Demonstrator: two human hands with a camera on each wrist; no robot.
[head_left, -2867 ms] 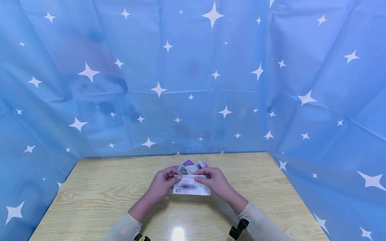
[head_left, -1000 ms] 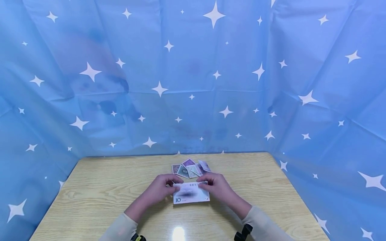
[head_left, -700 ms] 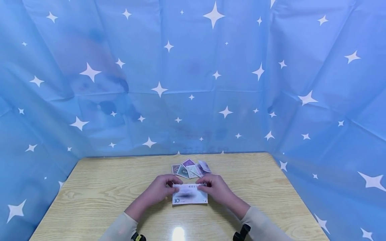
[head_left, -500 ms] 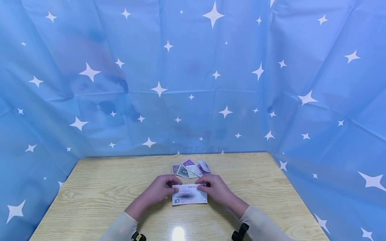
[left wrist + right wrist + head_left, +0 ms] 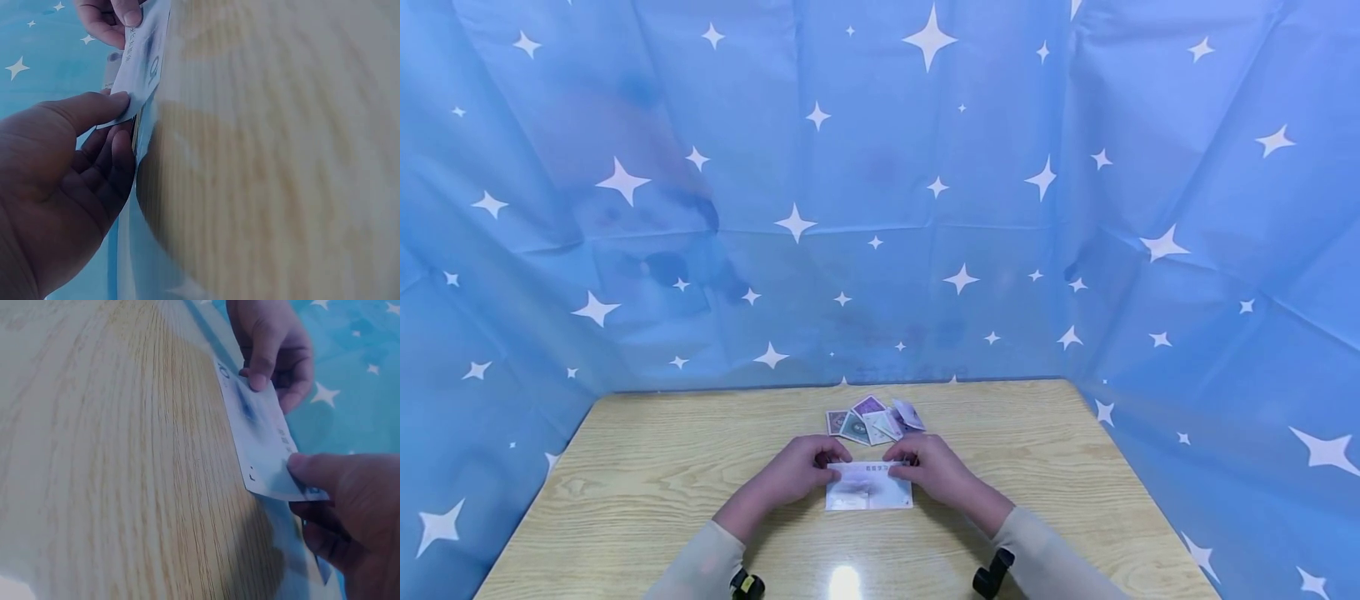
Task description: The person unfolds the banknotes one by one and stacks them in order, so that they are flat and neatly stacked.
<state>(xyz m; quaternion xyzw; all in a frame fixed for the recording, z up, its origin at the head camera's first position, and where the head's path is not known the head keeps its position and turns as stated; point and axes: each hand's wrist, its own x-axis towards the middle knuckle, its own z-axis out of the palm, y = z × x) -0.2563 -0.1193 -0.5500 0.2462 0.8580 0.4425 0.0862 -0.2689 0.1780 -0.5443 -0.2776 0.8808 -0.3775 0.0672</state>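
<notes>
A pale banknote (image 5: 883, 496) marked with a 10 is stretched between my two hands, long side across, in the head view. My left hand (image 5: 801, 471) pinches its far left part, thumb on top and fingers beneath. At the far right part my right hand (image 5: 936, 471) pinches it in the same way. Both wrist views show the thumbs on the printed face of the banknote (image 5: 256, 437). Just beyond the hands lies a loose group of notes: a purple one (image 5: 869, 405), a green one (image 5: 855, 427), a reddish-brown one (image 5: 836, 421) and a folded one (image 5: 910, 414).
The wood-grain table (image 5: 685, 467) extends to both sides of the hands. A blue curtain (image 5: 880, 317) with white stars hangs behind its far edge. A bright light reflection (image 5: 844, 581) shows on the tabletop near the front.
Both hands have drawn the banknote toward me, baring the notes behind it. In the last half second it shifts slightly left and its angle changes; glare now covers its lower left.
</notes>
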